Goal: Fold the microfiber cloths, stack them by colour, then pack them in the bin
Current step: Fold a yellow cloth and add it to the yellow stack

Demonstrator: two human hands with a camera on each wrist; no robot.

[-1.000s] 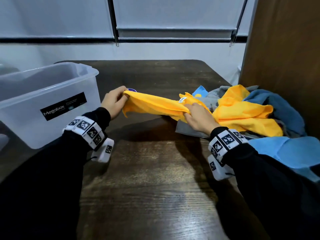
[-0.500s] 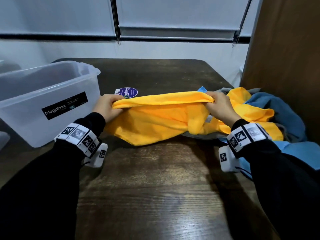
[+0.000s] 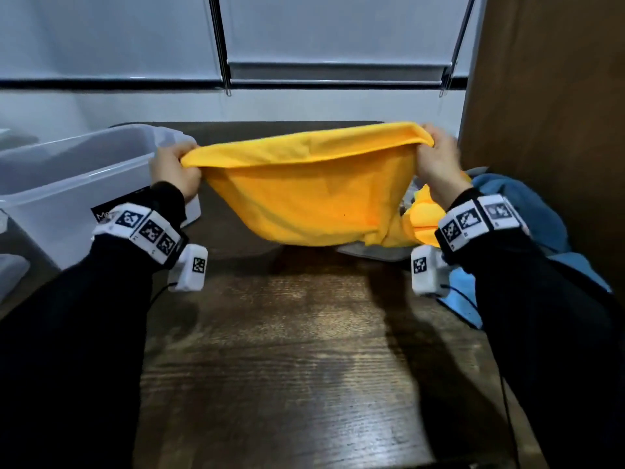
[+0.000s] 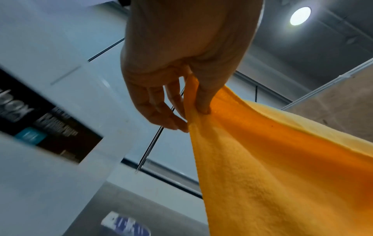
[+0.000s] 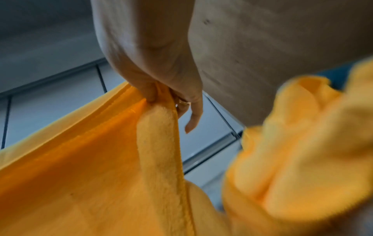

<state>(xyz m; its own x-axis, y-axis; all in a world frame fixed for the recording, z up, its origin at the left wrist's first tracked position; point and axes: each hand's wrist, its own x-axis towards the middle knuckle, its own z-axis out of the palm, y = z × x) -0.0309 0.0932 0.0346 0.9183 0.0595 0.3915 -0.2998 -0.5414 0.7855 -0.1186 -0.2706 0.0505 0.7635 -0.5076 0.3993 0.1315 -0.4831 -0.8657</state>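
Note:
A yellow microfiber cloth (image 3: 314,191) hangs spread above the wooden table (image 3: 297,367), its lower edge sagging near the table top. My left hand (image 3: 174,167) pinches its top left corner, thumb against fingers, as the left wrist view shows with the hand (image 4: 193,115) on the cloth (image 4: 282,175). My right hand (image 3: 436,157) pinches the top right corner; in the right wrist view that hand (image 5: 159,97) grips the cloth's (image 5: 90,167) hem. The clear plastic bin (image 3: 67,184) stands at the left, just beside my left hand.
A heap of unfolded cloths lies at the right: another yellow one (image 3: 422,221), blue ones (image 3: 527,204) and a grey one (image 3: 375,253). A brown panel (image 3: 548,96) rises at the right edge. A window with blinds (image 3: 304,35) runs behind the table.
Both hands have lifted the yellow cloth off the table and drawn it wider apart, so it now hangs spread in the air. It hides the round blue sticker seen earlier.

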